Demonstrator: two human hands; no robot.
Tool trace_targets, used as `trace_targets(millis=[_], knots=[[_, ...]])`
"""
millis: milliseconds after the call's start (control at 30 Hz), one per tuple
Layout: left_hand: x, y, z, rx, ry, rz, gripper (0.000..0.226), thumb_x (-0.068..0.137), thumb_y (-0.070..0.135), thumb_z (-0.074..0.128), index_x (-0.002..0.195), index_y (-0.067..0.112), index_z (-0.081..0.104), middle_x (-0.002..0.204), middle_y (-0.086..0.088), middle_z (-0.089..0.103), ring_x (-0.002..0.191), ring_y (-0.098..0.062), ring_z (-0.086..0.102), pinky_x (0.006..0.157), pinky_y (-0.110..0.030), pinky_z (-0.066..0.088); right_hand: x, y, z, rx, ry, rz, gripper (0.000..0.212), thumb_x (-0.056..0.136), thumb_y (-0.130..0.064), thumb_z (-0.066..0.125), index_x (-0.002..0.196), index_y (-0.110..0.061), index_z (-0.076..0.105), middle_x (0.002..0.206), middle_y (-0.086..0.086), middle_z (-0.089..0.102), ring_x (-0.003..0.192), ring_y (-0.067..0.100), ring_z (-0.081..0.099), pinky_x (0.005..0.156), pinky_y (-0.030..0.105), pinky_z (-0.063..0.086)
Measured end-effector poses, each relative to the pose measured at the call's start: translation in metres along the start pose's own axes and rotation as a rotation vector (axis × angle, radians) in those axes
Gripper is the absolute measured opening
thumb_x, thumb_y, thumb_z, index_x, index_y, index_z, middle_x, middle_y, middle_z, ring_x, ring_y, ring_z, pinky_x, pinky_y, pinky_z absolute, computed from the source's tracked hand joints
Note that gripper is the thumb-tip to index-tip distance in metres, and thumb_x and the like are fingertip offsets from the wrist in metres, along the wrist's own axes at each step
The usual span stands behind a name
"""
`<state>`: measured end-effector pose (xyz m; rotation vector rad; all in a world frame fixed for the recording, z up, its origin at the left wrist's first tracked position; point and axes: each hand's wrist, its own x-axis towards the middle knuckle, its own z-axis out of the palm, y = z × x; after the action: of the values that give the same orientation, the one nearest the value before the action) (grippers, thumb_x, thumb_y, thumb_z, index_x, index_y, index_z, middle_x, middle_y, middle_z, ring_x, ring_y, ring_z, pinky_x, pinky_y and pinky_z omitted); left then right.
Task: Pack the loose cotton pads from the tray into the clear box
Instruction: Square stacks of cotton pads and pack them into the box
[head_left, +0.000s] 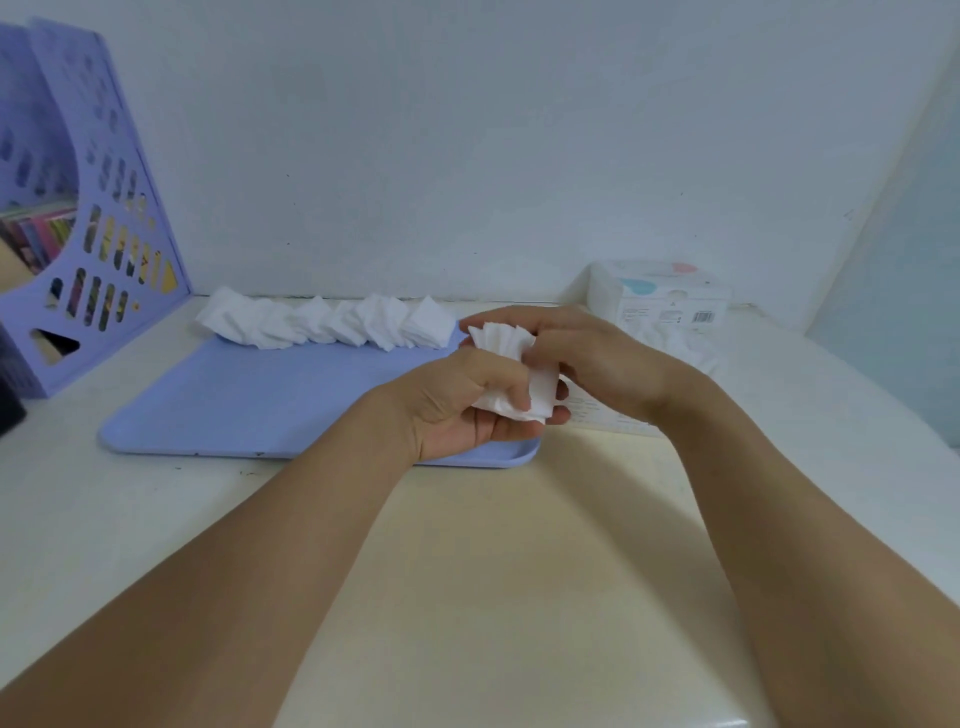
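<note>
Now both hands, left hand and right hand, are gripping one pad stack over tray; loose pads lying at 11 o'clock.

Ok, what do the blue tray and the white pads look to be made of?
The flat blue tray looks like matte moulded plastic: even colour, rounded raised rim. The white square pads, like the stack both hands hold, look like soft fibrous cotton, with limp, fanning edges.
</note>
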<state>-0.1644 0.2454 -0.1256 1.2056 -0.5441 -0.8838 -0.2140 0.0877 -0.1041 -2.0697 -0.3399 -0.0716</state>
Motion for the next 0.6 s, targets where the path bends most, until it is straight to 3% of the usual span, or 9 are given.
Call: trace_targets(millis=[67,133,200,267,367,467,533,600], knots=[[0.004,-0.001,0.005,-0.035,0.056,0.030,0.038,0.069,-0.007,0.049,0.102,0.004,0.064,0.092,-0.013,0.070,0.086,-0.033,0.073,0.053,-0.025,0.054,-0.002,-0.003,-0.003,-0.046,0.017,-0.011,0.043,0.097,0.003,0.046,0.132,-0.015,0.063,0.107,0.017,0.071,0.079,0.029,0.065,0.063,0.040,0.054],[0.010,-0.001,0.009,-0.070,0.144,0.099,0.037,0.079,-0.010,0.045,0.106,0.001,0.066,0.099,-0.015,0.070,0.092,-0.032,0.073,0.058,-0.027,0.057,-0.005,-0.005,-0.010,-0.090,0.095,-0.035,0.039,0.096,0.000,0.056,0.132,-0.016,0.064,0.114,0.011,0.072,0.100,0.030,0.070,0.083,0.052,0.059],[0.014,-0.003,0.015,-0.046,0.201,0.160,0.045,0.075,-0.007,0.049,0.118,-0.001,0.062,0.110,-0.019,0.070,0.097,-0.034,0.072,0.062,-0.029,0.058,-0.010,-0.005,-0.019,-0.094,0.137,-0.024,0.040,0.094,-0.009,0.068,0.133,-0.017,0.063,0.116,0.004,0.073,0.108,0.022,0.069,0.093,0.047,0.058],[0.016,-0.007,0.021,-0.021,0.243,0.209,0.068,0.062,0.000,0.054,0.129,0.001,0.052,0.122,-0.023,0.066,0.099,-0.039,0.072,0.061,-0.032,0.058,-0.016,-0.009,-0.026,-0.074,0.126,0.011,0.043,0.092,-0.011,0.073,0.133,-0.015,0.063,0.117,0.004,0.073,0.110,0.019,0.069,0.095,0.039,0.057],[0.016,-0.011,0.027,0.013,0.258,0.261,0.066,0.058,0.002,0.056,0.123,0.008,0.051,0.124,-0.022,0.063,0.098,-0.039,0.071,0.058,-0.033,0.058,-0.024,-0.019,-0.032,-0.110,0.052,0.047,0.025,0.093,-0.010,0.071,0.118,-0.010,0.070,0.104,0.011,0.075,0.095,0.028,0.072,0.080,0.036,0.057],[0.018,-0.010,0.030,-0.005,0.271,0.300,0.055,0.068,0.000,0.063,0.121,0.008,0.049,0.128,-0.019,0.058,0.101,-0.033,0.069,0.060,-0.034,0.059,-0.027,-0.025,-0.039,-0.188,0.103,0.074,0.016,0.095,-0.013,0.068,0.107,-0.002,0.070,0.083,0.007,0.070,0.069,0.017,0.065,0.061,0.021,0.050],[0.022,-0.012,0.026,0.230,0.349,0.450,0.041,0.080,0.006,0.071,0.113,0.015,0.049,0.123,-0.004,0.055,0.091,-0.018,0.066,0.062,-0.028,0.057,-0.034,-0.019,-0.051,-0.127,0.299,0.093,0.019,0.094,-0.013,0.069,0.102,0.004,0.069,0.085,0.011,0.067,0.075,0.016,0.066,0.067,0.027,0.056],[0.027,-0.021,0.017,0.736,0.450,0.675,0.041,0.081,0.026,0.077,0.113,0.022,0.052,0.119,0.010,0.054,0.092,-0.011,0.057,0.072,-0.020,0.049,-0.044,-0.007,-0.070,-0.017,0.561,0.160,0.024,0.090,-0.014,0.072,0.096,0.009,0.069,0.087,0.018,0.067,0.078,0.020,0.066,0.071,0.031,0.059]])
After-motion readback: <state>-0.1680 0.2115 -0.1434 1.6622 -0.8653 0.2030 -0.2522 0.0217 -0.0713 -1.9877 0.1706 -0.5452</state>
